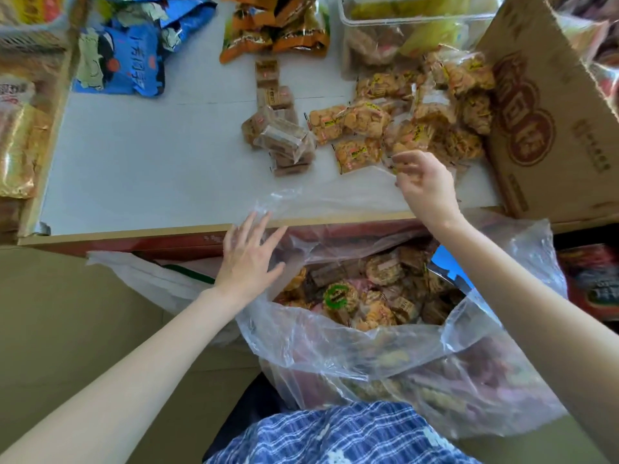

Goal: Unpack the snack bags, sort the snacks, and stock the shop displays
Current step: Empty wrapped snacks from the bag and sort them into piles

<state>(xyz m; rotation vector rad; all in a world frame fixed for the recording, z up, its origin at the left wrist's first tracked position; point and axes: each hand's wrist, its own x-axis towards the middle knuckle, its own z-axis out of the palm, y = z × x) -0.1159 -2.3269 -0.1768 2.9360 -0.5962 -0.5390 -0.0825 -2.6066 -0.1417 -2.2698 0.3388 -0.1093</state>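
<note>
Snack bag (395, 343) gapes; left hand (249, 259) fingers spread flat, right hand (423, 185) fingers loosely curled, empty.

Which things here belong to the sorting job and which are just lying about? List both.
Belongs to the job:
clear plastic bag of mixed snacks
orange cracker packets
brown bar packets
left hand at the bag's rim
right hand by the cracker packets

Lying about:
blue bags
orange-green bags
cardboard box
clear tub
</note>
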